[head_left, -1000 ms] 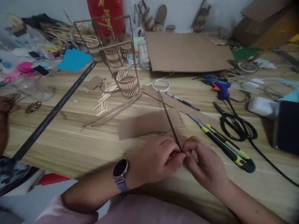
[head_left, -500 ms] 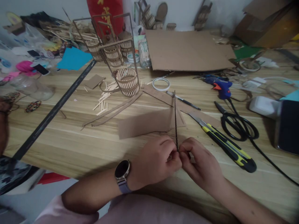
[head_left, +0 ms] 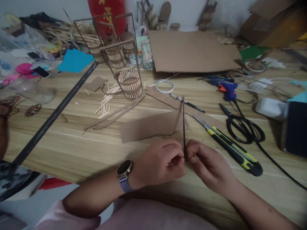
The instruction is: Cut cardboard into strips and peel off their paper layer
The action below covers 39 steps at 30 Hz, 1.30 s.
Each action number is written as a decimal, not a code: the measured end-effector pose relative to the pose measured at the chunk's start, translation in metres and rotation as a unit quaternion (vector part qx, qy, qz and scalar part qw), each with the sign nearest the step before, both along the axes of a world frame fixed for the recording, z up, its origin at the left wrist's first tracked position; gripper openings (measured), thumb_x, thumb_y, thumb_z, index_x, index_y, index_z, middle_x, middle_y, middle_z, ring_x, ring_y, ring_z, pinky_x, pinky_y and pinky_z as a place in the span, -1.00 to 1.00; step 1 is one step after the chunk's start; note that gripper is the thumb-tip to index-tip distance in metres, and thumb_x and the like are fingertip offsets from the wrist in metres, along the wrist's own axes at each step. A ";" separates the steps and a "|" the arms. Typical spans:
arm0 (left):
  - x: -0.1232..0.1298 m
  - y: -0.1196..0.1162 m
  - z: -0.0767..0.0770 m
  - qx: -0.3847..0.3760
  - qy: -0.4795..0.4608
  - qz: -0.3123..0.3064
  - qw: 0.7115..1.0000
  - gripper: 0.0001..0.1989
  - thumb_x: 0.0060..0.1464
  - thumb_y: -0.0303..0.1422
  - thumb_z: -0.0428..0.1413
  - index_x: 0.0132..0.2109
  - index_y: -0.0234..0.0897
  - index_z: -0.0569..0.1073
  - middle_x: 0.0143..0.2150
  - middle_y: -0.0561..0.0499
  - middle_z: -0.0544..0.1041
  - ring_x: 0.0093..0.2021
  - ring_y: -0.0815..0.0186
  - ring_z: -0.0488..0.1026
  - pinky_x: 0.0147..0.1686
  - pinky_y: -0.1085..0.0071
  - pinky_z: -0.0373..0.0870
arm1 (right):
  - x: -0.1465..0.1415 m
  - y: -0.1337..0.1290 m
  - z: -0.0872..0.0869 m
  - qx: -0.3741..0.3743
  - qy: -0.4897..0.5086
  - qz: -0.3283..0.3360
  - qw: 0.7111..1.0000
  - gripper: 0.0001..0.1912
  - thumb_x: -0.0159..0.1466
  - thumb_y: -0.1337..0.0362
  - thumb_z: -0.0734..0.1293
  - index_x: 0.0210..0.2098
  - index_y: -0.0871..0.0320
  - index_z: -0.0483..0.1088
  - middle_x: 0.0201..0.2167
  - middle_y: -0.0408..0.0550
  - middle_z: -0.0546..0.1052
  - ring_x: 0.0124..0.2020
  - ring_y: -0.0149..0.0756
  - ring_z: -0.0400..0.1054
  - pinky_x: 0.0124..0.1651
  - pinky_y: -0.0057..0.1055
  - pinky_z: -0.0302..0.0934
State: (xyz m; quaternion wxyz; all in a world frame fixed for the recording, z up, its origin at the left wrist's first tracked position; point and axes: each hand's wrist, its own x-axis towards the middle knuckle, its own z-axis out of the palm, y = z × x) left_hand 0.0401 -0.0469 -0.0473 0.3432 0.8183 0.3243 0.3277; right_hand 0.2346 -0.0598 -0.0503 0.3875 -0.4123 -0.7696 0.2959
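Note:
Pinched between the fingers of both hands is a thin cardboard strip [head_left: 184,124], seen edge-on and pointing away from me. My left hand [head_left: 165,159], with a watch [head_left: 125,168] on its wrist, is closed on the strip's near end. From the other side my right hand [head_left: 206,164] grips the same end, fingertips close to the left ones. Beyond them lies a flat cardboard piece [head_left: 148,126]. A yellow-and-black utility knife [head_left: 232,148] rests to the right of my right hand, blade pointing away.
Black scissors [head_left: 244,127], a blue glue gun [head_left: 229,91] and a phone [head_left: 296,127] lie on the right. Ahead stand a small stick bucket [head_left: 130,84], a tape roll [head_left: 164,86], a pen [head_left: 188,103] and a large cardboard sheet [head_left: 192,52]. Another person's arm [head_left: 4,134] shows at far left.
The strip and my right hand have shifted slightly to the right. My left hand has barely moved, and both hands keep their hold near the strip's near end.

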 end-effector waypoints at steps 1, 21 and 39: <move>0.000 0.000 0.000 0.000 -0.012 -0.006 1.000 -0.90 0.12 -0.46 0.04 -0.37 -0.22 0.31 -0.34 0.01 0.49 -0.30 0.33 0.43 -0.24 0.44 0.38 | 0.001 0.000 0.000 -0.007 0.010 0.003 1.000 -0.79 0.36 0.32 0.21 -0.43 0.04 0.24 -0.58 -0.23 0.37 -0.57 -0.42 0.27 -0.55 -0.51 0.21; 0.000 0.003 -0.003 -0.052 -0.073 0.017 0.996 -0.91 0.18 -0.42 0.05 -0.33 -0.24 0.38 -0.26 -0.04 0.53 -0.23 0.30 0.47 -0.17 0.41 0.42 | 0.009 -0.001 0.001 0.154 -0.066 -0.041 0.985 -0.90 0.36 0.35 0.36 -0.20 -0.01 0.49 -0.28 -0.07 0.62 -0.30 -0.21 0.56 -0.25 -0.26 0.47; 0.001 0.002 0.000 -0.056 -0.039 0.004 0.998 -0.78 0.22 -0.40 0.06 -0.40 -0.22 0.26 -0.35 0.03 0.43 -0.29 0.34 0.39 -0.25 0.45 0.31 | -0.001 -0.005 -0.003 0.130 -0.042 -0.068 0.988 -0.85 0.47 0.25 0.22 -0.27 0.01 0.33 -0.37 -0.14 0.52 -0.35 -0.32 0.46 -0.30 -0.38 0.36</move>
